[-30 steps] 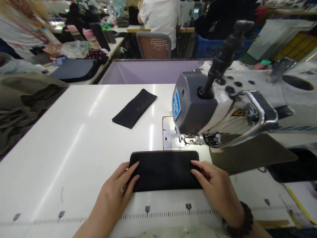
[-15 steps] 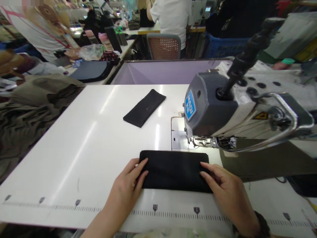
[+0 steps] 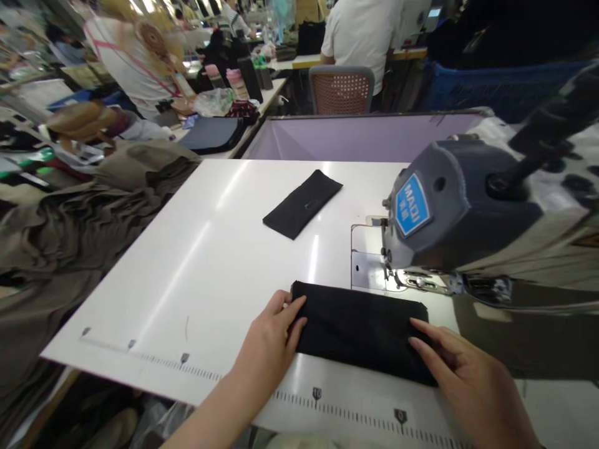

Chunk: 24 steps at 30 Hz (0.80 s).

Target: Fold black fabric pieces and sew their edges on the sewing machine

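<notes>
A folded black fabric piece point(image 3: 360, 327) lies flat on the white sewing table, just in front of the needle plate point(image 3: 367, 271). My left hand point(image 3: 276, 337) grips its left end, thumb and fingers on the edge. At the opposite end my right hand point(image 3: 458, 368) pinches the right edge in the same way. The head of a sewing machine point(image 3: 435, 199) stands beyond the cloth on the right, its presser foot point(image 3: 421, 282) lit by a lamp. Farther back on the tabletop lies a second folded black piece point(image 3: 304, 204), set at a slant, touched by neither hand.
Heaped olive-brown cloth point(image 3: 70, 231) lines the table's left side. A printed ruler point(image 3: 327, 408) runs along the front edge. Behind the table are a lilac-walled bin point(image 3: 355, 137), a chair point(image 3: 341, 90) and a person in white point(image 3: 360, 34). Olive cloth point(image 3: 524, 343) lies under the machine arm.
The camera has turned to the left, so everything sits farther right in the picture. Both hands stay on the black piece, which keeps about the same place before the needle plate.
</notes>
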Each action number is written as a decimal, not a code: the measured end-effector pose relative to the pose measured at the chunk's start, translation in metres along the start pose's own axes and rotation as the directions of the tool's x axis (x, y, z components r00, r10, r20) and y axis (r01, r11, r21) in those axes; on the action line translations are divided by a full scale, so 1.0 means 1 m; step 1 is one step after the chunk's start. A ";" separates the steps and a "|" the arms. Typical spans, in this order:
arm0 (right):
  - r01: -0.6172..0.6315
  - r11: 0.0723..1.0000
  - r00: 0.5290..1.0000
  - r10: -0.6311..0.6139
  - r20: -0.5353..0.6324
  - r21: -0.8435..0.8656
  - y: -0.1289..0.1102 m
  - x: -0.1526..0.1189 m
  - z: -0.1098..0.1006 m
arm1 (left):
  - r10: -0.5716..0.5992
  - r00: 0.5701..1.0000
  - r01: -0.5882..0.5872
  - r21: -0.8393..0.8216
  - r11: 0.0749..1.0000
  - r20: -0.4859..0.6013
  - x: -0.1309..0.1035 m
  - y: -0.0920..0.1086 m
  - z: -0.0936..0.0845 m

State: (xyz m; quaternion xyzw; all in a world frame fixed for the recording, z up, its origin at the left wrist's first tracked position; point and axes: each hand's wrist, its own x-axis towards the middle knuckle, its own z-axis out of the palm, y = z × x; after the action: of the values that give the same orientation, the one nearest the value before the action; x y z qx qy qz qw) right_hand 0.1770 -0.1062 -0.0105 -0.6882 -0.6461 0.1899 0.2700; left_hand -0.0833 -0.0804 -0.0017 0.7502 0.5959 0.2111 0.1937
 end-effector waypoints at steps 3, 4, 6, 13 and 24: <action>0.010 0.998 1.000 -0.010 -0.006 -0.061 0.006 -0.001 0.001 | -0.034 0.999 0.034 0.014 0.999 0.018 0.000 0.003 -0.001; 0.017 0.996 1.000 -0.017 -0.005 -0.086 0.009 -0.001 0.002 | -0.047 0.998 0.047 0.021 0.999 0.031 0.000 0.003 -0.002; 0.033 0.991 0.999 -0.034 -0.008 -0.128 0.014 -0.001 0.003 | -0.075 0.995 0.073 0.029 0.997 0.065 0.000 0.005 -0.004; 0.067 0.976 0.998 -0.060 0.035 -0.209 0.024 0.001 0.001 | -0.111 0.991 0.112 0.000 0.994 0.079 0.002 0.007 -0.006; 0.361 0.836 0.927 -0.372 0.057 -0.414 0.008 0.003 0.005 | 0.011 0.999 -0.020 0.256 0.966 0.037 0.007 0.011 -0.003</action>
State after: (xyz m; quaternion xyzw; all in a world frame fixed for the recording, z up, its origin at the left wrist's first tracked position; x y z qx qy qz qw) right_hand 0.1807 -0.1027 -0.0187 -0.5958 -0.7876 -0.0164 0.1565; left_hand -0.0749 -0.0757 0.0076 0.7772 0.6088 0.1204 0.1039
